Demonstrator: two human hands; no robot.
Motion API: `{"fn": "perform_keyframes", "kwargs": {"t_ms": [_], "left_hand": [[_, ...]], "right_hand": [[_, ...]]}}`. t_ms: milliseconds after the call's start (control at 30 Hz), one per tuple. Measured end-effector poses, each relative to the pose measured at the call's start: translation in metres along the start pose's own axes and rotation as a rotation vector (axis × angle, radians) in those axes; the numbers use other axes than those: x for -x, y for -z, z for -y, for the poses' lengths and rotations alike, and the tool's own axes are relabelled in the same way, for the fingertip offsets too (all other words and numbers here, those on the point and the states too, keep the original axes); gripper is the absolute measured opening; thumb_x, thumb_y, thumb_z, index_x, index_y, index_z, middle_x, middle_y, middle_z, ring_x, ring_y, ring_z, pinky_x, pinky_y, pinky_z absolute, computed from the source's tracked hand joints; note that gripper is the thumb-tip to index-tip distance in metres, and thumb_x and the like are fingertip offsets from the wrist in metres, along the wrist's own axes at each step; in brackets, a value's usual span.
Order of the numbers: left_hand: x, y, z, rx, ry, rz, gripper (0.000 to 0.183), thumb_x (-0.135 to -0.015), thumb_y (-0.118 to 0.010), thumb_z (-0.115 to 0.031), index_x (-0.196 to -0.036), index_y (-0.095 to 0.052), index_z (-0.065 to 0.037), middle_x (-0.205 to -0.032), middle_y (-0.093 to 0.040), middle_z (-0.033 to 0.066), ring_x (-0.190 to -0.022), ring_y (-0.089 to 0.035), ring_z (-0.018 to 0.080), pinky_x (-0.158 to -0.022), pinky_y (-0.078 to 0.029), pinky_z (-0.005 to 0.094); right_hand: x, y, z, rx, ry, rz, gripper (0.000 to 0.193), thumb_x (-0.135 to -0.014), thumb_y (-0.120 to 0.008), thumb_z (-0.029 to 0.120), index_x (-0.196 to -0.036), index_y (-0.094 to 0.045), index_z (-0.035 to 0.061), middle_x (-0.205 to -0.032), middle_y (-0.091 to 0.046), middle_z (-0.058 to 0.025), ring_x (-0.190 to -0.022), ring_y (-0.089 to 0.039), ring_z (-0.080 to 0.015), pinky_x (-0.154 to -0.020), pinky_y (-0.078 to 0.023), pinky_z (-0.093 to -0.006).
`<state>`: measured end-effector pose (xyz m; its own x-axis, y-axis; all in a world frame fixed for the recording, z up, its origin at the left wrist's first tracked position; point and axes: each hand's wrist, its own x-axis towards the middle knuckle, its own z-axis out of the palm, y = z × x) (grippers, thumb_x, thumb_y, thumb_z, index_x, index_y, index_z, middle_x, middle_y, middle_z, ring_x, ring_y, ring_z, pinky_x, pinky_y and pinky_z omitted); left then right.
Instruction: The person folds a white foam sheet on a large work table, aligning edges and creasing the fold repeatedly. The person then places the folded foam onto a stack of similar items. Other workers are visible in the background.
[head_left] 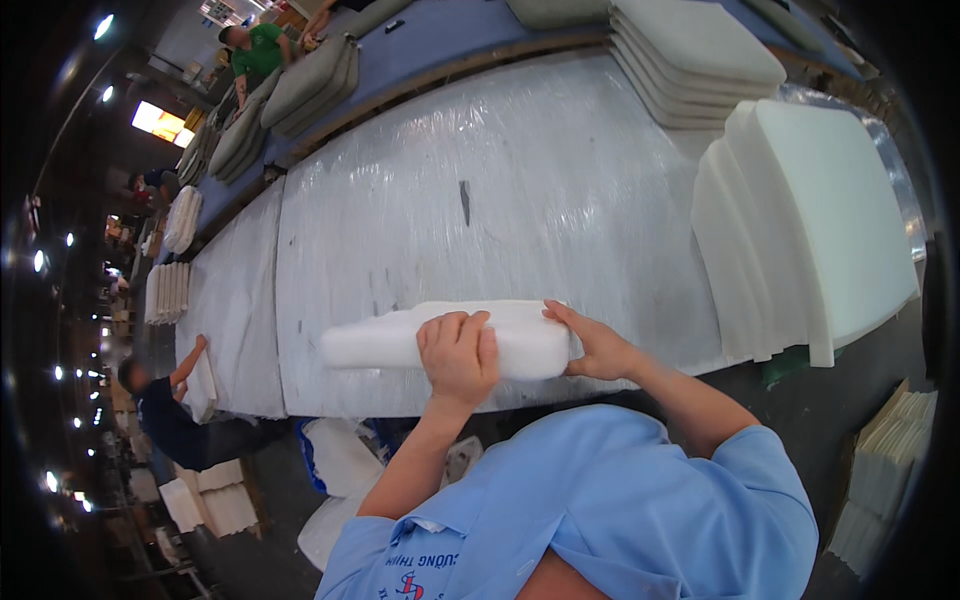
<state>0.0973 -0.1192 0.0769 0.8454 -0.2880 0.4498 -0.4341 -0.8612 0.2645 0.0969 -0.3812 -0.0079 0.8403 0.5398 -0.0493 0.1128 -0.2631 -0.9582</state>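
A thick white foam cushion (pixel 530 342), which looks wrapped in soft padding, is at the near edge of a table covered in clear plastic film (pixel 400 220). My left hand (pixel 460 355) is closed over its near side, right of its middle, with the fingers curled on top. At the right end of the cushion, my right hand (pixel 598 348) grips the corner, thumb and fingers apart around it. The cushion's long left part sticks out beyond my left hand. Its underside is hidden.
Tall stacks of white foam pads (pixel 840 220) and white cushions (pixel 690 60) stand at the right. Grey-green cushions (pixel 310 90) lie on a blue bench (pixel 440 35) behind. A co-worker in dark clothes (pixel 165 420) works at the left; another in green (pixel 260 50) is far back.
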Motion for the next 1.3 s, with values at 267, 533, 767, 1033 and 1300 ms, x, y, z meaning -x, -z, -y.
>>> {"fn": "perform_keyframes", "kwargs": {"t_ms": [267,533,767,1033,1300], "left_hand": [[0.012,0.007,-0.009,-0.034,-0.012,0.021,0.030,-0.090,-0.059,-0.021,-0.110,-0.074,-0.004,-0.101,-0.068,0.0128,-0.097,-0.061,0.0315,-0.097,-0.040,0.0449],[0.014,0.008,-0.006,-0.030,-0.027,0.011,0.034,-0.091,-0.061,-0.025,-0.113,-0.074,-0.003,-0.100,-0.067,0.0112,-0.095,-0.062,0.0306,-0.098,-0.041,0.0446],[-0.021,0.008,0.000,-0.061,0.051,0.047,0.037,-0.089,-0.063,-0.018,-0.122,-0.070,-0.002,-0.111,-0.068,0.0152,-0.110,-0.060,0.0359,-0.109,-0.037,0.0520],[-0.010,-0.029,-0.051,-0.088,0.163,0.051,0.063,-0.093,-0.062,-0.033,-0.145,-0.057,0.002,-0.144,-0.059,0.0193,-0.146,-0.040,0.0455,-0.125,-0.009,0.0614],[-0.031,-0.026,-0.054,-0.145,0.152,0.182,0.054,-0.091,-0.059,-0.025,-0.140,-0.064,-0.002,-0.141,-0.063,0.0161,-0.143,-0.043,0.0435,-0.125,-0.010,0.0617]], "right_hand": [[-0.006,0.019,0.031,-0.161,0.111,0.105,0.067,-0.086,-0.081,0.047,-0.134,-0.059,0.0054,-0.132,-0.059,-0.0170,-0.126,-0.055,-0.0340,-0.108,-0.043,-0.0449],[-0.055,0.000,0.042,0.178,0.184,0.261,0.047,-0.099,-0.064,0.050,-0.093,-0.062,0.0037,-0.094,-0.059,-0.0164,-0.092,-0.055,-0.0335,-0.083,-0.045,-0.0456],[-0.101,0.016,0.026,-0.119,0.123,0.388,0.049,-0.108,-0.052,0.047,-0.101,-0.071,0.0024,-0.105,-0.067,-0.0169,-0.096,-0.064,-0.0308,-0.088,-0.050,-0.0425],[-0.122,0.013,0.003,-0.313,0.059,0.432,0.046,-0.108,-0.053,0.043,-0.112,-0.072,0.0013,-0.104,-0.073,-0.0148,-0.097,-0.067,-0.0277,-0.089,-0.052,-0.0400],[-0.153,0.018,-0.055,0.235,-0.012,0.318,0.038,-0.103,-0.060,0.035,-0.102,-0.075,0.0009,-0.100,-0.074,-0.0167,-0.093,-0.069,-0.0304,-0.086,-0.053,-0.0410]]}}
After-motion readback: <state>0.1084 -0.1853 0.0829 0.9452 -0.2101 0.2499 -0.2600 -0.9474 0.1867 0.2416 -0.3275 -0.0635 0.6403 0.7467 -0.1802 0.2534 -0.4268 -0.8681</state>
